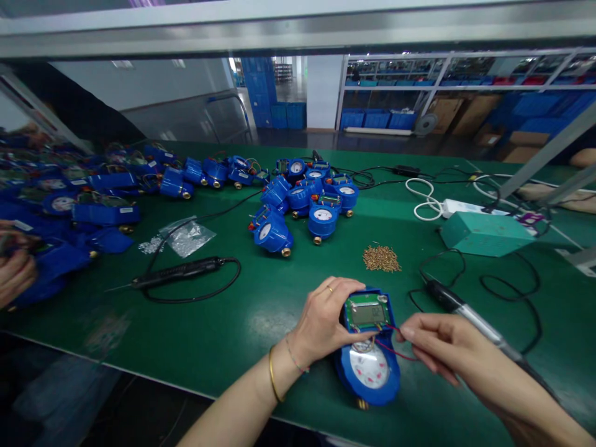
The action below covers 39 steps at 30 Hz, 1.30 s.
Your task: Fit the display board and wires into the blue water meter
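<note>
A blue water meter [392,379] lies face up near the front edge of the green bench. Its upper housing is uncovered, showing a green circuit board with a grey display [367,315]; below it sits a round white dial. My left hand [326,316] is closed around the housing's left side, thumb across its lower edge. Red wires [395,352] come out of the housing's right side. With thumb and fingertips, my right hand [442,341] pinches a red wire. A pile of small brass screws [382,258] lies beyond the meter.
Blue meters [322,220] cluster at the back and crowd the left side. A black electric screwdriver [181,271] and a plastic bag [189,238] lie left; another screwdriver [470,315] and a green box [487,234] are right. Another person's hand [16,273] works at far left.
</note>
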Motion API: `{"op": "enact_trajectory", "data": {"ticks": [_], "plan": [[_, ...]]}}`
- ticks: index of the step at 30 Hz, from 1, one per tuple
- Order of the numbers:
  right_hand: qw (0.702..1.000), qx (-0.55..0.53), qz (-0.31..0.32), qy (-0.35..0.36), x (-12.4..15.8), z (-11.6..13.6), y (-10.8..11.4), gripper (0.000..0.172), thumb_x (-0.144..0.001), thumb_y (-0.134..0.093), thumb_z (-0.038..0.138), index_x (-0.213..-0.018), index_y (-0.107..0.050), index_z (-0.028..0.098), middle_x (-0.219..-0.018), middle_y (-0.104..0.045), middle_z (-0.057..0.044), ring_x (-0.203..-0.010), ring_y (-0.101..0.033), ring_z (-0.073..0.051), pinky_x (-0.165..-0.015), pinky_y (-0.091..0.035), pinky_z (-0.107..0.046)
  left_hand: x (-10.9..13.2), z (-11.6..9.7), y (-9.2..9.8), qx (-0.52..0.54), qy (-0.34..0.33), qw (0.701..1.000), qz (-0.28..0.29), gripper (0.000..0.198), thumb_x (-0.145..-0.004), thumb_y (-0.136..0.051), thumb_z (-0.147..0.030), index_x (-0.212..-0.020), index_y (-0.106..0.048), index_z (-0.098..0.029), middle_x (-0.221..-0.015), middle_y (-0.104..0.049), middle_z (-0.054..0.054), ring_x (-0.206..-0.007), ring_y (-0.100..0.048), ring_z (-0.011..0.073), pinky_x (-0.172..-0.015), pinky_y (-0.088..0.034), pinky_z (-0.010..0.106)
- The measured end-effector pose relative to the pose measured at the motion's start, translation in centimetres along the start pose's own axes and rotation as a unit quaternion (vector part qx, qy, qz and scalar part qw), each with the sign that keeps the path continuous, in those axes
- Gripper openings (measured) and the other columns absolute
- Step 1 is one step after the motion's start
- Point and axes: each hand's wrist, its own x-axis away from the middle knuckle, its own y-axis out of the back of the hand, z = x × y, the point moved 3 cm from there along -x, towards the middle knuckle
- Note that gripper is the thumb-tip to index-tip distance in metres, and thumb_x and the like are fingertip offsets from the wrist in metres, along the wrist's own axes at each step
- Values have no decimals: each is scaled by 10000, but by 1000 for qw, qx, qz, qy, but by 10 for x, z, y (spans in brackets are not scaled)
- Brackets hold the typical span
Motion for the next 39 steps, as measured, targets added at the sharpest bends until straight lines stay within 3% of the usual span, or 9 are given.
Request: {"op": "enact_trajectory", "data": {"ticks": [3, 6, 12, 16, 25, 30, 35, 39], "plan": [[999, 33, 7, 21, -3, 6, 2, 652, -776, -601, 799, -689, -580, 153, -509, -403, 40, -438, -304, -67, -409, -208, -192, 1, -1, 0, -10, -4, 1000, -5, 582, -737, -838, -421, -1186, -555, -179, -1131, -720, 99, -1039, -676, 237, -931, -565, 377], [990, 100, -32, 93, -3, 12, 3, 562, -864, -553, 702, -718, -605, 161, -588, -471, 7, -527, -386, -109, -462, -291, -221, 2, 0, -1, -8, 6, 1000, 2, 586, -736, -834, -427, -1199, -556, -199, -1147, -719, 90, -1051, -675, 241, -932, -565, 387], [928, 268, -95, 241, -1, 23, 3, 333, -1010, -476, 425, -799, -602, 199, -682, -582, 5, -607, -515, -139, -556, -377, -264, 2, 0, -1, 0, 18, 1000, 3, 587, -725, -842, -427, -1194, -557, -218, -1146, -718, 88, -1050, -680, 253, -919, -563, 395], [929, 241, -85, 268, -6, 20, 7, 313, -1010, -501, 406, -804, -611, 197, -719, -605, 0, -647, -552, -146, -591, -425, -258, 2, 0, 1, 17, 38, 999, -1, 584, -690, -871, -416, -1155, -581, -212, -1104, -730, 78, -1003, -685, 245, -895, -557, 385], [965, 112, -75, 226, -18, -4, 15, 408, -958, -560, 542, -813, -646, 170, -743, -598, -18, -697, -557, -153, -616, -468, -236, 3, 1, 2, 43, 92, 995, -16, 590, -633, -916, -379, -1101, -605, -200, -1075, -731, 56, -1002, -687, 235, -903, -543, 364], [951, 82, -142, 263, -26, -13, 12, 447, -888, -651, 588, -743, -693, 167, -663, -616, -29, -601, -566, -145, -539, -469, -221, 3, 2, 0, 55, 129, 990, -14, 582, -620, -923, -363, -1088, -616, -203, -1066, -729, 44, -1005, -686, 232, -905, -541, 358], [944, 52, -167, 278, -30, -17, 4, 422, -889, -663, 558, -732, -701, 168, -582, -598, -22, -524, -577, -150, -503, -498, -235, 1, 5, -1, 74, 153, 985, -6, 571, -618, -921, -357, -1082, -628, -201, -1049, -725, 34, -980, -692, 224, -905, -541, 349], [937, 26, -182, 299, -30, -18, -2, 336, -902, -673, 475, -773, -737, 171, -737, -685, -74, -601, -644, -175, -535, -543, -254, 0, 9, -1, 102, 180, 978, -3, 575, -603, -925, -333, -1075, -626, -198, -1031, -719, 27, -954, -696, 221, -875, -540, 340]]}}
